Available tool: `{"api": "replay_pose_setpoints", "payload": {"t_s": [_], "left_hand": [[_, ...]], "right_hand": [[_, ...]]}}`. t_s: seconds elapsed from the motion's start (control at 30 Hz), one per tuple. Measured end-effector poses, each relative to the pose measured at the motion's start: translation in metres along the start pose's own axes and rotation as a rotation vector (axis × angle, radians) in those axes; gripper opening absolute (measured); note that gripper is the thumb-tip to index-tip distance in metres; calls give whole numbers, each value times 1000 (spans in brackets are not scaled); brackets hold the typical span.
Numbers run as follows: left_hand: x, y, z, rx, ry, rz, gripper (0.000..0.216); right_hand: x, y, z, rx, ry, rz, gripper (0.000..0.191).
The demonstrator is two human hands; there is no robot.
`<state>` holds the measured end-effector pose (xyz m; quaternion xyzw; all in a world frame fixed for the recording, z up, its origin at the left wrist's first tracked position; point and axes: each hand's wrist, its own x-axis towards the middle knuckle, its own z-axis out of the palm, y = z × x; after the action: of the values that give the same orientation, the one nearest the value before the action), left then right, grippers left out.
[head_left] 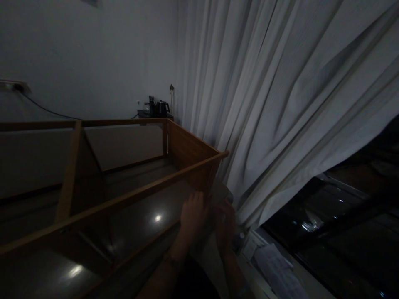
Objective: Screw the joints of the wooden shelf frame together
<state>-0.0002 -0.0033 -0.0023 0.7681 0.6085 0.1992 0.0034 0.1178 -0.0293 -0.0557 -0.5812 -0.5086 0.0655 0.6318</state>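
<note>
The long brown wooden shelf frame (124, 174) with its thin rails and dark glossy panels is lying in front of me, filling the lower left of my view; two patches of light are glinting off its dark surfaces. Its long axis is running from the lower left up toward the right, and its solid wooden end panel is pointing toward the pale grey curtain (280, 104). A thin rail is running diagonally along the near edge, and an upright strut is dividing the frame on the left. My left hand (193, 216) is resting against the lower corner of that end panel, fingers spread flat on it rather than curled around anything. My right hand (226, 226) is sitting just beside it, at the same corner, but in this dimness I cannot tell whether its fingers are gripping anything. Beyond the frame, a small dark kettle (162, 108) is standing by the white wall (93, 54). White papers (274, 270) are lying at lower right, under the curtain's hem.
</note>
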Motion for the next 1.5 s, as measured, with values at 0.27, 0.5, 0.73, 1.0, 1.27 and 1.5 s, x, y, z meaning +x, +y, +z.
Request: {"api": "replay_pose_setpoints", "payload": {"t_s": [0.27, 0.5, 0.73, 1.0, 1.27, 1.5], "left_hand": [[0, 0, 0, 2, 0, 1, 26], [0, 1, -2, -12, -16, -11, 28], [1, 0, -2, -13, -24, -7, 28], [0, 0, -2, -5, -18, -7, 27], [0, 0, -2, 0, -35, -15, 26], [0, 0, 0, -5, 0, -5, 27]], "right_hand": [[0, 10, -10, 16, -151, 8, 32], [-1, 16, -10, -28, -143, -5, 30], [-6, 12, -7, 10, -183, 76, 31], [-5, 1, -4, 101, -247, 135, 35], [-2, 0, -4, 143, -275, 145, 38], [1, 2, -2, 151, -302, 161, 38]]}}
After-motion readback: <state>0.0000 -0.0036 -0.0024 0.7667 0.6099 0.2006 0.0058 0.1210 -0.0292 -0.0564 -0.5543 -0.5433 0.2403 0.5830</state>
